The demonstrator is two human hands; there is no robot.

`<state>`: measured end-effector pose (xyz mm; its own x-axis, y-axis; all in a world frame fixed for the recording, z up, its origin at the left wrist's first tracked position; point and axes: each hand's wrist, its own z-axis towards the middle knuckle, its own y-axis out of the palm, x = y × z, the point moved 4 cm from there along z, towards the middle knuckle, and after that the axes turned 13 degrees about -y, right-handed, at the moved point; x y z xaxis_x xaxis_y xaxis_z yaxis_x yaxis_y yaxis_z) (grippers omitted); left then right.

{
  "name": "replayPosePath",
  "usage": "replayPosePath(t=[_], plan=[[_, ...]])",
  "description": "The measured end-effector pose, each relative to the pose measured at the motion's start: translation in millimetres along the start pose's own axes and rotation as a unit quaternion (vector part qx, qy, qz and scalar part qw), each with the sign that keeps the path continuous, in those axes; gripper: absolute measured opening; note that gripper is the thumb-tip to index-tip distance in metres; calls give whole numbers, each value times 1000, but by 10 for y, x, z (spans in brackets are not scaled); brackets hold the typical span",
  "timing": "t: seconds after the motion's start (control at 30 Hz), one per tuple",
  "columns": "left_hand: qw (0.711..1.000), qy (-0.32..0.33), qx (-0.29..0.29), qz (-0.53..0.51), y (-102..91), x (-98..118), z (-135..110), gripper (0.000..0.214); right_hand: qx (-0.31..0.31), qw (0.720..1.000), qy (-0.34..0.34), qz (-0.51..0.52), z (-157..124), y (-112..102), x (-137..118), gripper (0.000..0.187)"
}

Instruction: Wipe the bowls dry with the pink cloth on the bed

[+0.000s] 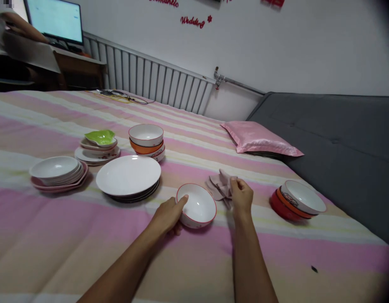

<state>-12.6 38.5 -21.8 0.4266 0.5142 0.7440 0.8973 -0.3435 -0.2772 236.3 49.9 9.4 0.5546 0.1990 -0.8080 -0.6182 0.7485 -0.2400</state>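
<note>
My left hand (169, 213) grips a white bowl (199, 204) with a red rim, thumb inside and the other fingers under its left side. To the right of the bowl, my right hand (242, 194) pinches a crumpled greyish-pink cloth (220, 186), part of which lies on the bedspread. Just left of the bowl is a large white plate (129, 174) on top of a stack of dark-edged plates. Behind it rises a stack of bowls (146, 135), white and orange. Farther right sits another tilted stack of bowls (303, 197), white, orange and red.
At the left are small white dishes (54, 167) on pink plates and a green leaf-shaped dish (100, 137) on stacked dishes. A pink pillow (260, 136) lies by the grey headboard (333, 134). Cables (125, 97) lie near the radiator (150, 71). A person (27, 38) sits at a desk with a monitor.
</note>
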Motion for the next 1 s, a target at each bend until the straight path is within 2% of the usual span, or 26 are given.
replayPosePath(t=[0.13, 0.23, 0.3, 0.37, 0.43, 0.53, 0.6, 0.67, 0.77, 0.87, 1.0], plan=[[998, -15, -25, -47, 40, 16, -23, 41, -61, 991, -34, 110, -4, -27, -293, 40], [997, -13, -22, -66, 42, 32, -41, 36, -185, 973, -75, 112, -55, -23, -513, 35], [996, -12, -16, -82, 39, 29, -41, 33, -280, 950, -84, 110, -117, 13, -611, 34], [995, -12, -8, -97, 37, 18, -32, 33, -324, 934, -73, 131, -159, 51, -644, 34], [994, -10, -4, -110, 36, 7, -20, 33, -275, 948, -51, 154, -135, 52, -595, 33], [992, -5, -5, -124, 34, 5, -8, 33, -75, 990, -4, 119, -27, -87, -379, 29], [992, -5, -6, -130, 32, 10, -6, 33, 42, 997, 16, 65, 30, -233, -237, 26], [991, -7, -4, -132, 30, 17, -5, 34, 104, 993, 44, 45, 66, -347, -138, 21], [991, -13, -1, -134, 31, 17, 0, 36, 117, 982, 117, 87, 73, -397, -69, 18], [991, -18, 0, -134, 35, 7, 9, 37, 66, 964, 187, 180, 43, -317, -71, 16], [991, -18, 0, -134, 36, 3, 7, 38, 11, 878, 293, 378, -5, -156, -105, 13]])
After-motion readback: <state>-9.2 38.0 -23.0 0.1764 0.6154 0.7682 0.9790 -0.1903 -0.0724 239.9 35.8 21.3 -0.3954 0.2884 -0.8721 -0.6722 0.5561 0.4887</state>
